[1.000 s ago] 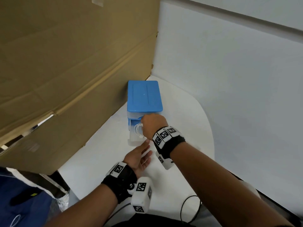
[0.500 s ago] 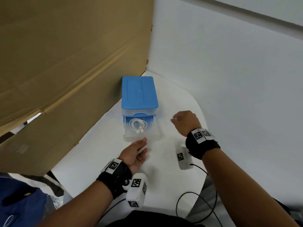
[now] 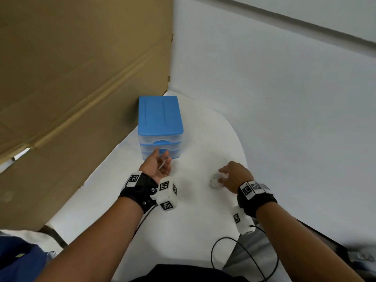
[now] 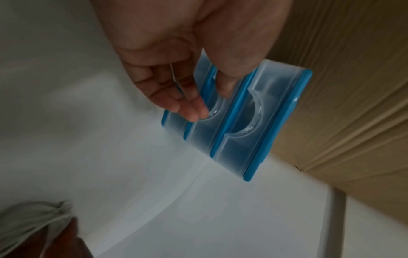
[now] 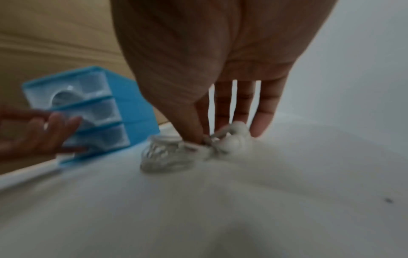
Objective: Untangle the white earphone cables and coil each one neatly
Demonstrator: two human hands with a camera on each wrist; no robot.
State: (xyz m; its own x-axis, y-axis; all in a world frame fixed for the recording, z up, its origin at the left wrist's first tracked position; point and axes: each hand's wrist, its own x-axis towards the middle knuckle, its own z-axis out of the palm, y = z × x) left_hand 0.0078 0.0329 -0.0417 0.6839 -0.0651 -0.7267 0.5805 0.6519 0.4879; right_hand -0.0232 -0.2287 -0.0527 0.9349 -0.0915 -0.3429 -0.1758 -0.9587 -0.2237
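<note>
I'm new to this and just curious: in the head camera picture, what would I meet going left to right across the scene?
Cardboard → left hand, with the blue drawer box just behind it → bundle of earphone cables → right hand → white wall.

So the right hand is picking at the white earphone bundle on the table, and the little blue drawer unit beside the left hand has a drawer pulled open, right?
Not quite. The right hand does pinch the white earphone bundle on the table, but every drawer of the blue drawer unit is pushed shut, as the left wrist view shows. The left hand is at its front.
</note>
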